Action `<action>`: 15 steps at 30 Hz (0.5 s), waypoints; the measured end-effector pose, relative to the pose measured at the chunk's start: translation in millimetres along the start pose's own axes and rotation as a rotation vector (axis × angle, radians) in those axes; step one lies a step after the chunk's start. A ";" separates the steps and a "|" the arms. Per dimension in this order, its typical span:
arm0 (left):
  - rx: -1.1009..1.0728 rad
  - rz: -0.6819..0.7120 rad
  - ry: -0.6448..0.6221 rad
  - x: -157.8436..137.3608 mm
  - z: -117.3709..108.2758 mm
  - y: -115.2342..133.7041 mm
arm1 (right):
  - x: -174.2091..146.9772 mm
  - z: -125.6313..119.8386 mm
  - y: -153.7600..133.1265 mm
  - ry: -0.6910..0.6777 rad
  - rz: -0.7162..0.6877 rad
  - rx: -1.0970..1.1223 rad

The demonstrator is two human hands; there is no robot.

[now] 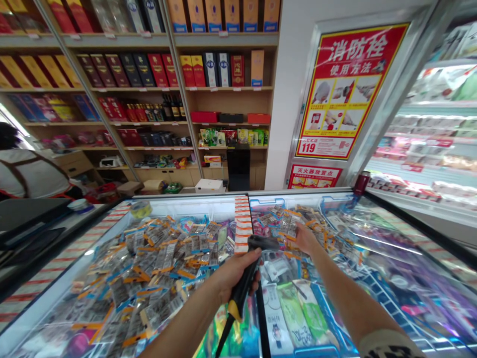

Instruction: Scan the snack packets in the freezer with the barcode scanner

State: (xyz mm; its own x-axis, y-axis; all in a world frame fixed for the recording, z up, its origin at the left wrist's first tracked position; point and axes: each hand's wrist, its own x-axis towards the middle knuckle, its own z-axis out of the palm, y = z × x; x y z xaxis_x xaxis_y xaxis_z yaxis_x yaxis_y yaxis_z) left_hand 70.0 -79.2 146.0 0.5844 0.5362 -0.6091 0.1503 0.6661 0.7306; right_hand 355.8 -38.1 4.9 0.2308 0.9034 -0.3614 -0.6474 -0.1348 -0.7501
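My left hand (238,278) is wrapped around the handle of a black barcode scanner (244,288) with a yellow base and a black cable, held over the freezer's middle divider. Its head points right. Farther in, my right hand (306,239) reaches into the right compartment, fingers closed at the edge of a wrapped ice pop (291,227); the fingertips are partly hidden. Similar clear packets with orange and blue ends (316,221) lie around it. A large heap of ice pops (160,258) fills the left compartment.
Green and white packs (294,313) lie below my right hand. Blue wire baskets (376,288) and a sliding glass lid (417,263) are on the right. Boxed goods (238,69) stand on shelves behind. A person (32,169) is at the far left.
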 end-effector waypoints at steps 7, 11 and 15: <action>0.024 0.059 -0.042 -7.3 3.1 -2.4 | 3.6 -7.3 -6.9 0.004 -0.056 -0.016; 0.026 0.091 -0.056 -12.6 1.0 -4.9 | 8.7 -9.7 -8.0 0.001 -0.085 -0.046; 0.023 0.101 -0.048 -16.1 -1.3 -4.0 | 11.3 -9.9 -5.6 0.003 -0.141 -0.101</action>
State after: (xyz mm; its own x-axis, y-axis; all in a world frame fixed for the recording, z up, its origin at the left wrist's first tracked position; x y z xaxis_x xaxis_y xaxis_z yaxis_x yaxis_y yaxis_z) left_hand 59.0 -89.8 152.5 0.6349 0.5739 -0.5172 0.1068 0.5979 0.7945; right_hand 369.2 -31.1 -0.5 0.3165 0.9150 -0.2504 -0.5319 -0.0474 -0.8455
